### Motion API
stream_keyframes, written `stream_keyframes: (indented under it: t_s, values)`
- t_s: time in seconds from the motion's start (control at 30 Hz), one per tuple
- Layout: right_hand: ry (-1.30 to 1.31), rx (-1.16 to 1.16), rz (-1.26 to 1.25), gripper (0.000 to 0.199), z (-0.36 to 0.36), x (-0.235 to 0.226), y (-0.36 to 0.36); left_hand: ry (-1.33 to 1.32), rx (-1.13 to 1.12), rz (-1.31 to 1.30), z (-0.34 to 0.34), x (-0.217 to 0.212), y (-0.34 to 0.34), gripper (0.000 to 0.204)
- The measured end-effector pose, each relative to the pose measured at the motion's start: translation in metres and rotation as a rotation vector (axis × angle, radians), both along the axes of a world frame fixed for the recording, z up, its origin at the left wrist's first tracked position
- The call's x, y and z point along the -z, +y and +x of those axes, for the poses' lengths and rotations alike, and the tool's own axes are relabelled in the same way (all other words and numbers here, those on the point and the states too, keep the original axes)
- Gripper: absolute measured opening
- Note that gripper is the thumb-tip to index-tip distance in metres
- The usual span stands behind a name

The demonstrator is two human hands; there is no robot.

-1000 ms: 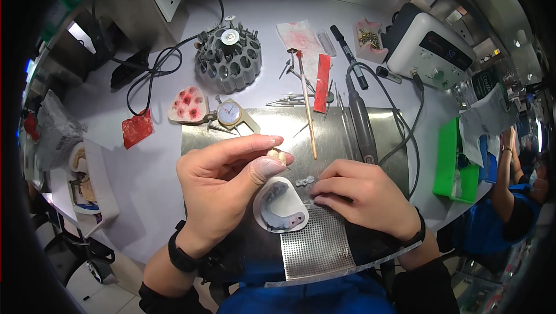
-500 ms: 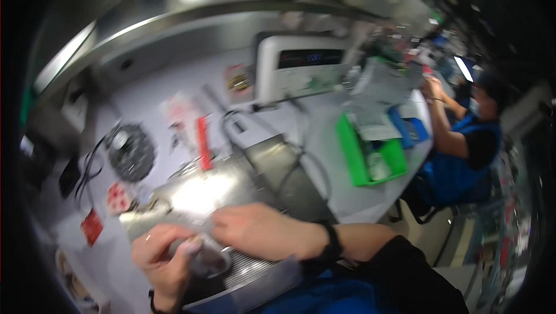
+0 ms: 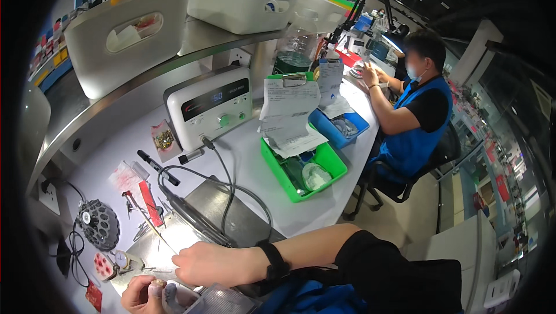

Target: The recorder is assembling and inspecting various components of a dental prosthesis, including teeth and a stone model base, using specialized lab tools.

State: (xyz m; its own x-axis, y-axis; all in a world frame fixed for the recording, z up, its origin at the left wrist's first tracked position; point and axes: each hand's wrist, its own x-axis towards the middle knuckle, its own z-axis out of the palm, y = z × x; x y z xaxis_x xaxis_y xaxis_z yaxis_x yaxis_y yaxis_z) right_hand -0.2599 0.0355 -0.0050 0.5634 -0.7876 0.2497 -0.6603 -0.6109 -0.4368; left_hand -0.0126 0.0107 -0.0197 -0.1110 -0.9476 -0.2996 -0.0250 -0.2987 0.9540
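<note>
At the lower left, my left hand [image 3: 139, 296] is closed around a grey and white dental cast [image 3: 172, 295], partly cut off by the lower edge. A small tooth-coloured piece [image 3: 158, 283] shows at its thumb and fingertips. Close beside it, my right hand [image 3: 211, 263] is curled with its knuckles up, and a black band circles the wrist. A thin stick-like tool [image 3: 152, 225] slants from the upper left to its fingers; the fingertips are hidden behind the hand. Under my hands, a clear ribbed plastic box [image 3: 223, 299] shows partly.
A white control unit [image 3: 208, 108] stands behind, its cable looping to a handpiece [image 3: 194, 218]. Farther right are a green tray [image 3: 339, 178] with papers and a cast, and a blue tray [image 3: 362, 121]. A dark round holder [image 3: 98, 224] sits left. A co-worker [image 3: 417, 99] sits at right.
My view has swung up and right, bringing in white bins on the shelf and more of the co-worker. Both hands now sit lower in the picture, still close together at the cast.
</note>
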Motion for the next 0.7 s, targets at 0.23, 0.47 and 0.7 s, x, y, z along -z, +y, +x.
stream_keyframes:
  t_s: [0.23,0.47,0.7]
  values:
    - [0.094,0.054,0.131,0.016,0.013,0.011,0.004,-0.024,-0.018,0.006,-0.004,-0.008,0.003,0.015]
    - [-0.087,0.042,0.113,0.011,0.001,0.006,-0.003,-0.097,0.050,-0.238,0.011,0.003,0.007,0.018]
    - [-0.294,0.297,0.002,0.004,-0.031,-0.023,-0.012,0.102,0.133,-0.333,-0.021,-0.008,-0.010,0.013]
